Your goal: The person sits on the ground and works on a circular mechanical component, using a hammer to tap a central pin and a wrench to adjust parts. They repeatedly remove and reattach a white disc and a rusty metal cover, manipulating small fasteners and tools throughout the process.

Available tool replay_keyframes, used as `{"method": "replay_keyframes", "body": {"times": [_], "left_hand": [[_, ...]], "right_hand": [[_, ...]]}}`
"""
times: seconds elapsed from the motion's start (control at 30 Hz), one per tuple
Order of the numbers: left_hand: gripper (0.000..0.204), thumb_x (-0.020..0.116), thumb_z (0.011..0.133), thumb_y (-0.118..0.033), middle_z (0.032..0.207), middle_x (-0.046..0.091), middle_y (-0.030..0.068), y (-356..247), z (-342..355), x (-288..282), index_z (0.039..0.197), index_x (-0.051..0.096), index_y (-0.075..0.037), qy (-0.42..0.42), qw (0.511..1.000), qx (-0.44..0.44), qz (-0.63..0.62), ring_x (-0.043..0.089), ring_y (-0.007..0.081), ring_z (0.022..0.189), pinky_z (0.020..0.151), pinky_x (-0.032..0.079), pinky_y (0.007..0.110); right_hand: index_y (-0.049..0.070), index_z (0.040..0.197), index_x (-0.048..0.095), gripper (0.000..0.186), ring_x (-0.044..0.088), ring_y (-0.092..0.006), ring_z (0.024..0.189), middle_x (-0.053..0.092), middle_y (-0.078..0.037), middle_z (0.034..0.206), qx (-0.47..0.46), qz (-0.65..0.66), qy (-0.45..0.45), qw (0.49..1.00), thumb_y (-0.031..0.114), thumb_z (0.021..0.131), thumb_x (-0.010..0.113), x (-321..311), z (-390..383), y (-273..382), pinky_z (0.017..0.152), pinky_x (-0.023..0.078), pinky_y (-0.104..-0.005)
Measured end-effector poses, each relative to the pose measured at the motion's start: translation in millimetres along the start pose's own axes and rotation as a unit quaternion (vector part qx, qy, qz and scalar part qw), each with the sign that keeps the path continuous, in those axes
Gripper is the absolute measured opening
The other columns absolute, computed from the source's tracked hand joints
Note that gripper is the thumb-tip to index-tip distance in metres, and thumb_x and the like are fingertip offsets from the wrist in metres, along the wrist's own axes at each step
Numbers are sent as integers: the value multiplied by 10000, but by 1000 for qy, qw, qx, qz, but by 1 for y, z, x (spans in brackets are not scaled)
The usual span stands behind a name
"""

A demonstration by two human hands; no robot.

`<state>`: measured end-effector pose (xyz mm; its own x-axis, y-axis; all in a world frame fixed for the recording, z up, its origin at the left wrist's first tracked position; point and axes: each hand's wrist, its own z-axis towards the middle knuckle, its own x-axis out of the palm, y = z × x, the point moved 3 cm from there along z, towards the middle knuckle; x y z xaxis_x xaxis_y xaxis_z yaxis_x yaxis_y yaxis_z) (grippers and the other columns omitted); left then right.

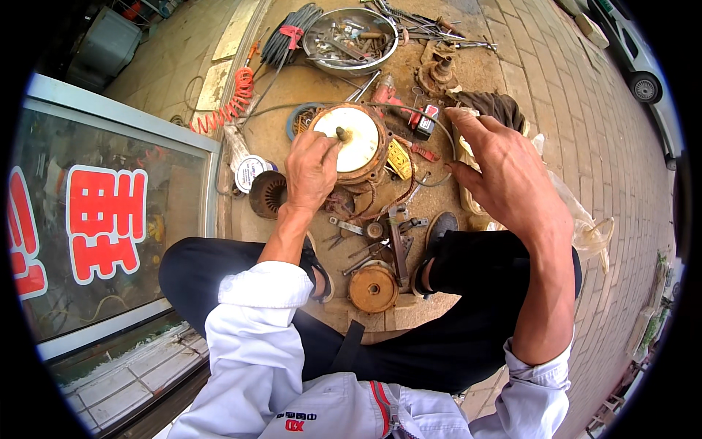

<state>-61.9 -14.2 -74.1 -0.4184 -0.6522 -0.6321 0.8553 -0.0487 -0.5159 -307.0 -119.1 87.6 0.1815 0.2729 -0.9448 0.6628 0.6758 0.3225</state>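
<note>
In front of me stands a rusty round motor or pump housing with a pale, cream-white disc on top. A short dark shaft pokes up from the disc. My left hand is closed over the disc's left side, fingertips pinched together by the shaft; what they hold, if anything, is hidden. My right hand hovers to the right, thumb and fingers apart, with nothing in it. Beneath and beyond it lie a dark cloth and a pale plastic bag.
A red cordless power tool lies behind the housing, near a metal basin of parts. A stator ring and white tub sit left. Nearer me are a rusty round cover and pullers. A glass door borders the left.
</note>
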Motion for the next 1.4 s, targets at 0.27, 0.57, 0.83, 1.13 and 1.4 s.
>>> {"method": "replay_keyframes", "body": {"times": [0.27,0.57,0.83,1.13,1.4], "left_hand": [[84,784,831,-1,877,684,137,0,-6,5,896,731,8,-24,999,-26,-9,674,302,796,692,527,384],[78,778,837,-57,863,679,154,-14,18,-5,860,735,3,86,992,-14,90,680,328,829,724,526,409],[139,801,838,-90,880,718,161,-1,8,-1,931,783,12,47,992,-113,-21,703,315,757,701,541,393],[166,801,843,-110,908,727,167,2,3,0,954,783,13,45,984,-166,-41,712,336,804,739,549,399],[165,803,853,-86,866,723,150,1,1,0,963,774,34,39,991,-126,-19,692,258,706,670,537,359]], "right_hand": [[20,1412,558,597,648,-438,1100,679,-228,1195,0,-1,0,1000,64,852,759,1,0,-1,938,527,-487],[-2,1379,545,560,676,-425,969,673,-247,995,-51,1,-60,997,112,872,754,7,-2,1,853,538,-492],[-23,1378,546,568,670,-431,987,677,-248,1016,-55,2,-52,997,113,869,757,7,-3,5,858,534,-493],[-28,1358,561,545,674,-432,985,678,-249,1015,-50,-14,-51,997,126,876,762,9,-3,0,865,535,-493],[13,1443,514,635,638,-448,1123,673,-252,1225,-6,-15,14,1000,90,865,768,7,0,3,956,520,-492]]}}
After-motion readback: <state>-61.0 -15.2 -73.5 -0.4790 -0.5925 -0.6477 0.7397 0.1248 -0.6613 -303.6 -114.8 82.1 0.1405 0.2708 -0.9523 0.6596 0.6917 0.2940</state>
